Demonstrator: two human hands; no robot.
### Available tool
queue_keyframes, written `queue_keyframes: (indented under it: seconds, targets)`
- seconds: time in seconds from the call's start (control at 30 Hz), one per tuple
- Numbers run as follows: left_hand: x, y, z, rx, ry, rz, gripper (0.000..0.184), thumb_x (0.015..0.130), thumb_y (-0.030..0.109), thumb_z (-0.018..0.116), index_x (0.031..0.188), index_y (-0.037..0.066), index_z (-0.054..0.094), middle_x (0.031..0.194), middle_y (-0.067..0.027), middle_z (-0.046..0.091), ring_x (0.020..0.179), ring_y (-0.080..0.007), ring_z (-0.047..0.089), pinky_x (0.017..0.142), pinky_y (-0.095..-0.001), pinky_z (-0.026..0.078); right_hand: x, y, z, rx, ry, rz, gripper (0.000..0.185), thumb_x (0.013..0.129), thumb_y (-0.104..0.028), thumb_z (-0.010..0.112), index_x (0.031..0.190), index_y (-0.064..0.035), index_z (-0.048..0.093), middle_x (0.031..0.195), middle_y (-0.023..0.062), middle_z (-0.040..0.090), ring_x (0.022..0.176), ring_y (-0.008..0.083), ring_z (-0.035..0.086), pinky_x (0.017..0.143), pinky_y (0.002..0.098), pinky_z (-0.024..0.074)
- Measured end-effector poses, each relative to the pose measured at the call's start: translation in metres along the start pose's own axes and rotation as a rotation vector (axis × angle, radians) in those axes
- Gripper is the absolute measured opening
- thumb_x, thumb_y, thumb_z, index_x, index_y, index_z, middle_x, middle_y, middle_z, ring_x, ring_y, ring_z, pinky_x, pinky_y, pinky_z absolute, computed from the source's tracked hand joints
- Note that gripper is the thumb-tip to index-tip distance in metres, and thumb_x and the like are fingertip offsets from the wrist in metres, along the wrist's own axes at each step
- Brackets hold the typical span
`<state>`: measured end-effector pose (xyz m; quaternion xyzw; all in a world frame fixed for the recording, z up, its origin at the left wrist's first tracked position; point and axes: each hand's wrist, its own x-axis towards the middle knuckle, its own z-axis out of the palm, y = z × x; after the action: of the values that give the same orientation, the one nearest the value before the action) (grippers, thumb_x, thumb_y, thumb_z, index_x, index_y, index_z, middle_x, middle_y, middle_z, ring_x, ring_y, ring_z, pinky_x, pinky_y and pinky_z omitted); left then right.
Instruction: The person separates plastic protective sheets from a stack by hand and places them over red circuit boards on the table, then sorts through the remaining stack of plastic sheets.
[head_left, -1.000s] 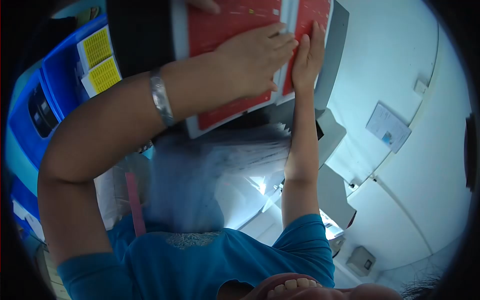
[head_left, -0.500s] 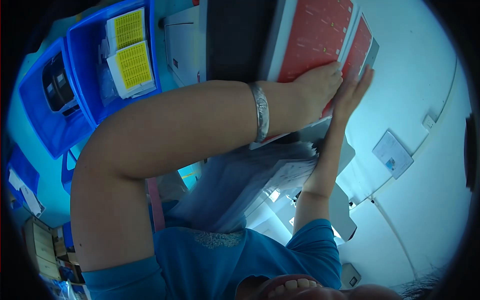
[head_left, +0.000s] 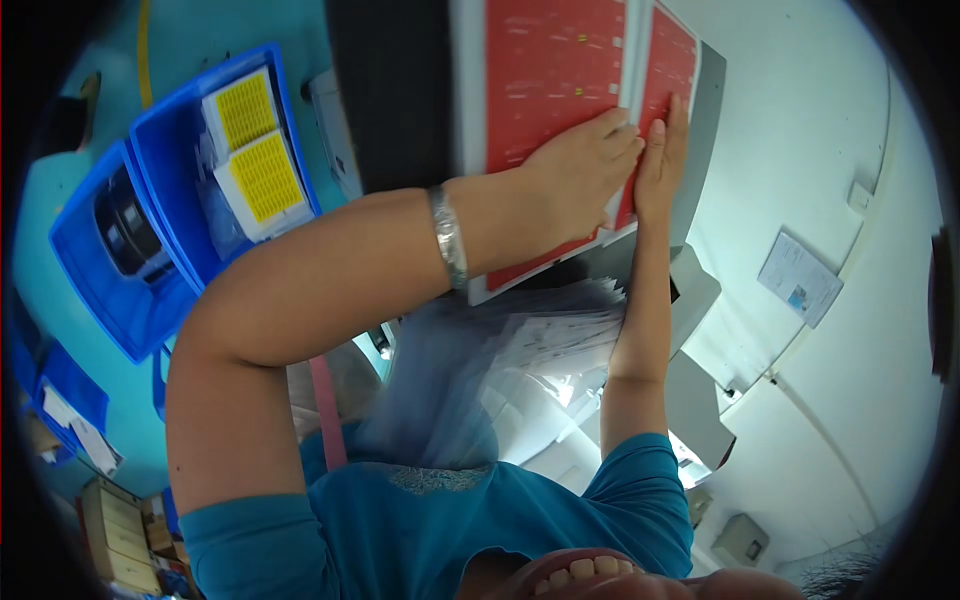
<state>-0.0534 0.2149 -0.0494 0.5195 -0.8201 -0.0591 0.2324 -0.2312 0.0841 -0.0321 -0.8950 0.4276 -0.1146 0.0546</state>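
Observation:
My left hand (head_left: 582, 172), with a silver bangle at the wrist, lies palm down on a red printed sheet (head_left: 550, 85) with white borders. Its fingers are stretched toward the white gap before a narrower red strip. My right hand (head_left: 660, 170) rests flat on that red strip (head_left: 670, 55), fingers pointing up the view, close to the left fingertips. Below the sheet's near edge, a thick stack of papers (head_left: 560, 340) hangs close to my chest beside my right forearm. Its left part is blurred and bluish.
Blue bins (head_left: 190, 130) stand at the left; one holds cards with yellow printed labels (head_left: 262, 180), another a black object (head_left: 128, 225). A black surface (head_left: 385, 90) lies left of the red sheet. A paper notice (head_left: 800, 277) hangs on the white wall.
My right hand has come from the strip's outer edge to lie on its red face, its fingers closer together. The sheet and both hands appear farther left as the view shifts.

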Motion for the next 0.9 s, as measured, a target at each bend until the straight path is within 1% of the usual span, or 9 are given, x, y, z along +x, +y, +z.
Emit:
queue_keyframes:
  seconds: [0.1, 0.23, 0.4, 0.5, 0.53, 0.63, 0.67, 0.77, 0.9]
  targets:
    - [0.003, -0.003, -0.001, -0.106, 0.053, 0.021, 0.070, 0.092, 0.052, 0.050, 0.139, 0.000, 0.046, 0.147, -0.0120, 0.042, 0.139, -0.0224, 0.034, 0.119, -0.0423, 0.018, -0.001, -0.002, -0.003, -0.059, 0.032, 0.006, 0.050, 0.103, -0.033, 0.039, 0.141, -0.0019, 0.043, 0.147, 0.0242, 0.039, 0.138, 0.0377, 0.034, 0.113, 0.0430, 0.0249]
    - [0.014, 0.001, -0.011, -0.307, 0.175, -0.040, 0.067, 0.093, 0.049, 0.050, 0.140, 0.001, 0.045, 0.147, -0.0129, 0.042, 0.140, -0.0224, 0.033, 0.118, -0.0426, 0.021, -0.002, -0.002, -0.006, 0.078, 0.106, 0.052, 0.045, 0.102, -0.032, 0.040, 0.137, -0.0047, 0.050, 0.145, 0.0223, 0.043, 0.137, 0.0361, 0.037, 0.112, 0.0427, 0.0263]
    - [0.077, 0.000, -0.026, -0.030, 0.088, 0.078, 0.065, 0.094, 0.047, 0.050, 0.141, 0.003, 0.043, 0.149, -0.0084, 0.041, 0.142, -0.0216, 0.032, 0.117, -0.0438, 0.021, -0.003, 0.015, -0.022, 0.254, 0.458, 0.223, 0.033, 0.100, -0.011, 0.044, 0.129, -0.0007, 0.056, 0.139, 0.0205, 0.049, 0.130, 0.0333, 0.047, 0.107, 0.0381, 0.0368]
    - [0.101, 0.003, 0.003, 0.057, 0.036, 0.082, 0.064, 0.095, 0.049, 0.048, 0.143, 0.007, 0.043, 0.151, -0.0033, 0.038, 0.143, -0.0196, 0.029, 0.118, -0.0434, 0.019, -0.009, 0.031, -0.035, 0.256, 0.583, 0.338, 0.032, 0.100, -0.010, 0.044, 0.127, 0.0008, 0.057, 0.138, 0.0198, 0.050, 0.130, 0.0323, 0.047, 0.108, 0.0373, 0.0361]
    - [0.101, 0.000, 0.015, 0.056, 0.029, 0.070, 0.064, 0.095, 0.050, 0.046, 0.144, 0.008, 0.042, 0.152, -0.0028, 0.038, 0.143, -0.0190, 0.028, 0.118, -0.0431, 0.018, -0.013, 0.037, -0.036, 0.299, 0.588, 0.361, 0.035, 0.100, -0.014, 0.046, 0.129, 0.0018, 0.054, 0.138, 0.0207, 0.050, 0.130, 0.0337, 0.046, 0.108, 0.0383, 0.0359]
    - [0.103, -0.005, 0.033, 0.079, 0.015, 0.059, 0.065, 0.096, 0.053, 0.041, 0.145, 0.011, 0.041, 0.153, -0.0020, 0.037, 0.144, -0.0178, 0.026, 0.119, -0.0428, 0.016, -0.021, 0.054, -0.027, 0.083, 0.467, 0.451, 0.041, 0.099, -0.022, 0.047, 0.132, 0.0018, 0.051, 0.138, 0.0218, 0.049, 0.130, 0.0358, 0.046, 0.108, 0.0401, 0.0359]
    - [0.099, -0.002, 0.033, 0.088, 0.006, 0.064, 0.066, 0.096, 0.055, 0.039, 0.146, 0.011, 0.040, 0.153, -0.0018, 0.036, 0.144, -0.0175, 0.025, 0.119, -0.0427, 0.015, -0.025, 0.063, -0.022, 0.047, 0.423, 0.487, 0.047, 0.098, -0.029, 0.048, 0.134, 0.0020, 0.049, 0.137, 0.0229, 0.050, 0.128, 0.0366, 0.047, 0.107, 0.0414, 0.0366]
    - [0.099, -0.001, 0.032, 0.117, -0.010, 0.062, 0.066, 0.097, 0.056, 0.036, 0.146, 0.012, 0.038, 0.153, -0.0022, 0.036, 0.145, -0.0175, 0.025, 0.120, -0.0426, 0.015, -0.026, 0.069, -0.016, 0.110, 0.289, 0.600, 0.046, 0.098, -0.032, 0.048, 0.130, 0.0014, 0.053, 0.134, 0.0215, 0.054, 0.125, 0.0362, 0.050, 0.105, 0.0414, 0.0382]
    - [0.100, -0.002, 0.034, 0.107, 0.016, 0.076, 0.066, 0.096, 0.055, 0.039, 0.145, 0.011, 0.040, 0.151, -0.0030, 0.039, 0.143, -0.0179, 0.028, 0.120, -0.0421, 0.016, -0.025, 0.068, -0.008, 0.010, 0.275, 0.422, 0.043, 0.096, -0.035, 0.051, 0.123, -0.0032, 0.060, 0.125, 0.0175, 0.061, 0.116, 0.0358, 0.055, 0.100, 0.0404, 0.0421]
